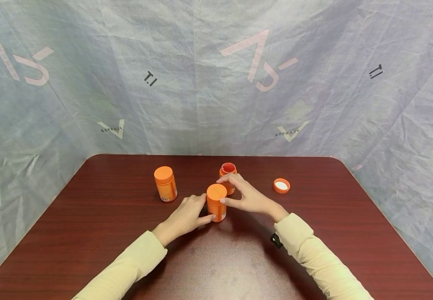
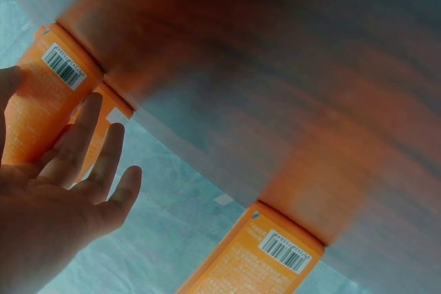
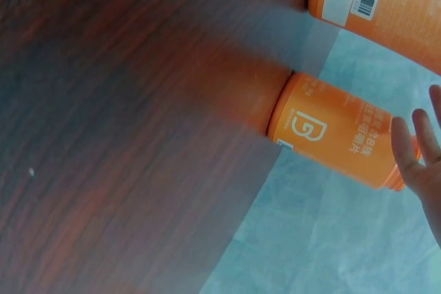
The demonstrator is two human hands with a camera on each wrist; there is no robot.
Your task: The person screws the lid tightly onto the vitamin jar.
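In the head view, an upright orange bottle (image 1: pixel 217 209) stands on the table between both hands. My left hand (image 1: pixel 186 214) grips its body low down, thumb on the near side and fingers at the far left side. At the top, my right hand (image 1: pixel 250 198) holds the orange lid (image 1: pixel 216 191) between thumb and index finger, while the other fingers extend. Just behind stands an uncapped orange bottle (image 3: pixel 331 129) with a red interior, partly covered by the right hand. In the right wrist view, the right fingers appear near its threaded neck.
Another capped orange bottle (image 1: pixel 167 189) stands upright to the left of the hands. A loose orange lid (image 1: pixel 282 186) lies at the right with its white inside up. The dark red table (image 1: pixel 108 225) ends at a grey printed cloth (image 1: pixel 197 83) behind.
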